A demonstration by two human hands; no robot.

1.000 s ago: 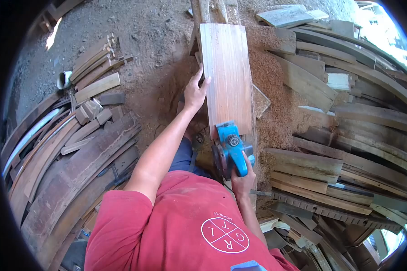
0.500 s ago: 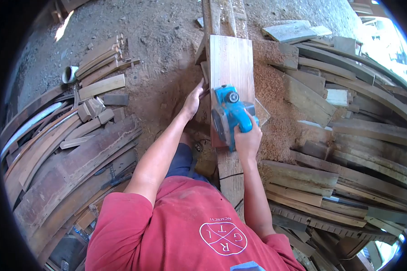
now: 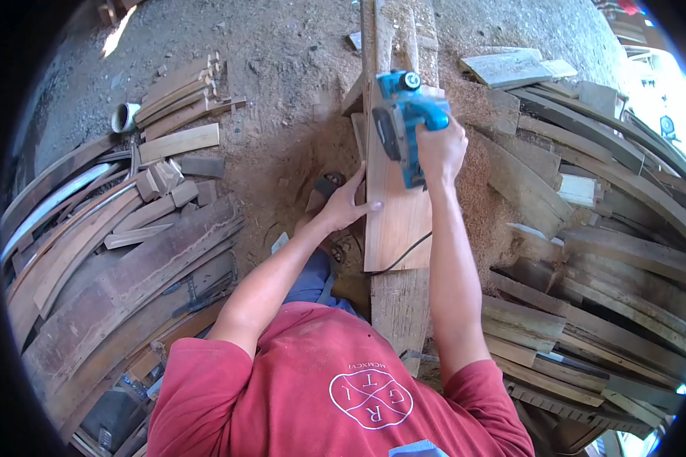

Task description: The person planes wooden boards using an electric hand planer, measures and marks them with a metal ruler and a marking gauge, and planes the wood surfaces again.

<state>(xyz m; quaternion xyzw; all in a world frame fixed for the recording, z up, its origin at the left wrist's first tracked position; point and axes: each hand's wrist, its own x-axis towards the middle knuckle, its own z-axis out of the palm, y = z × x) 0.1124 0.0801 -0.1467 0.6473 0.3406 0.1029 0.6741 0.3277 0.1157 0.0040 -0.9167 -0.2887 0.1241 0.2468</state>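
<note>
My right hand (image 3: 442, 148) grips the handle of a blue electric planer (image 3: 408, 126), which sits on the far half of a pale wooden board (image 3: 396, 228). At the board's left edge is my left hand (image 3: 347, 202), its thumb laid over the top face and its index finger stretched along the side. The other left fingers are partly hidden. A black cord (image 3: 410, 250) crosses the near end of the board. Beneath the board runs a rough timber beam (image 3: 399, 305).
Stacked planks (image 3: 625, 251) fill the right side, and curved boards (image 3: 129, 282) lie at the left. Wood shavings (image 3: 476, 175) cover ground beside the beam. A white pipe end (image 3: 123, 116) lies near small wood pieces. My foot (image 3: 329, 183) is left of the beam.
The planer has moved forward along the board with my right hand, uncovering the near end. My left hand has slid back toward me, its thumb now on the top face. The view has shifted slightly.
</note>
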